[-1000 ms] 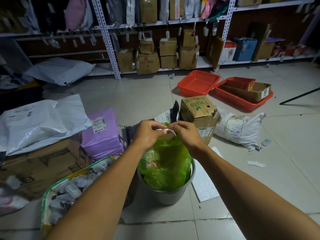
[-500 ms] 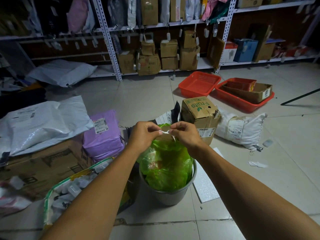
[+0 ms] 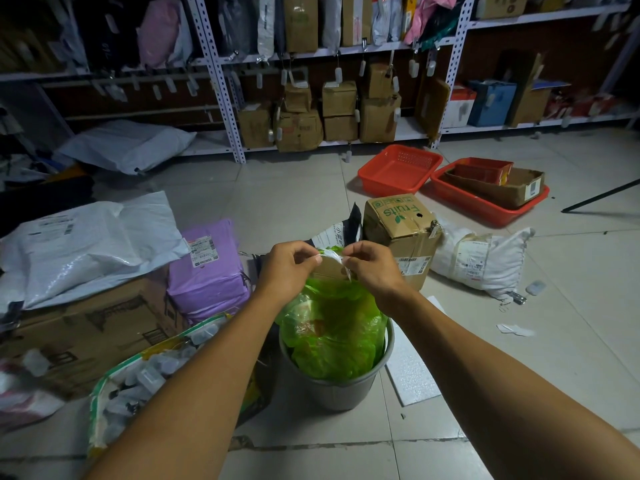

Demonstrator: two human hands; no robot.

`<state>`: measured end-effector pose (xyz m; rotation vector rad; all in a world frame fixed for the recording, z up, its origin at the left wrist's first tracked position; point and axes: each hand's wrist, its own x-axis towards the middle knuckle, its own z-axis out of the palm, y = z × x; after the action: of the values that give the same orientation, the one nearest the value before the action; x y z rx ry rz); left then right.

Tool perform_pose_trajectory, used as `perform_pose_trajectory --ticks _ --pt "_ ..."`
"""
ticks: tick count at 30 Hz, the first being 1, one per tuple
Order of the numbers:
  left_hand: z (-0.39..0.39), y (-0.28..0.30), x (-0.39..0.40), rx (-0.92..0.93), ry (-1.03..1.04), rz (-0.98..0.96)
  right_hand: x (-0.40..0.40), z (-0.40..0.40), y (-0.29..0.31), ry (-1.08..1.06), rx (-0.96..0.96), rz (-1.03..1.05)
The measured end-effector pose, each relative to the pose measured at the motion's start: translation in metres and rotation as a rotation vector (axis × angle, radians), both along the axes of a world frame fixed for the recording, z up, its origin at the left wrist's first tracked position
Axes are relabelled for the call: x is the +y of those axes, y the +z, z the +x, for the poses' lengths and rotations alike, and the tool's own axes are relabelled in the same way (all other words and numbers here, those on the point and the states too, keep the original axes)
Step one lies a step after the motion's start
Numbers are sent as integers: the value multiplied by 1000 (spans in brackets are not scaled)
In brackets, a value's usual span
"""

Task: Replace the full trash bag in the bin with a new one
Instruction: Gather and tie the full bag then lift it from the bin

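far left on the floor i note a white mailer bag (image 3: 86, 244) lying over a flattened cardboard box (image 3: 93, 327), with a purple parcel (image 3: 209, 271) just beside them. nearer the camera, a clear sack with a green edge (image 3: 145, 379) holds small packets.

at centre stands the grey bin (image 3: 337, 389) on the tiled floor, with the green trash bag (image 3: 332, 330) still seated inside it, bulging above the rim and gathered toward its top. the left hand (image 3: 287, 268) is closed, fingers curled, pinching one end of a white tie strip (image 3: 334, 259) at the bag's neck. the right hand (image 3: 372, 266) pinches the other end in the same manner. the two hands sit close together directly above the bin (whether a knot is formed i cannot tell).

behind the hands rests a cardboard box marked "fruits" (image 3: 401, 230), and a white foam sheet (image 3: 410, 372) lies just beside the bin. to the right i see a white woven sack (image 3: 481, 258), then two red baskets (image 3: 398, 169) before the shelving (image 3: 221, 81).
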<state>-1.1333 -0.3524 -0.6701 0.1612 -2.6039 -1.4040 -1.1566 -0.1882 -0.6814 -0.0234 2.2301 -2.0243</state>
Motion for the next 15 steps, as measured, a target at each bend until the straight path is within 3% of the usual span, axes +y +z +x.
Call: perform_pose_trajectory --ticks 10,15 --pt "-4 -8 10 -66 -72 -213 2 4 1 77 5 -20" --pt "-10 -10 13 -236 -178 -268 4 6 3 76 -7 -89"
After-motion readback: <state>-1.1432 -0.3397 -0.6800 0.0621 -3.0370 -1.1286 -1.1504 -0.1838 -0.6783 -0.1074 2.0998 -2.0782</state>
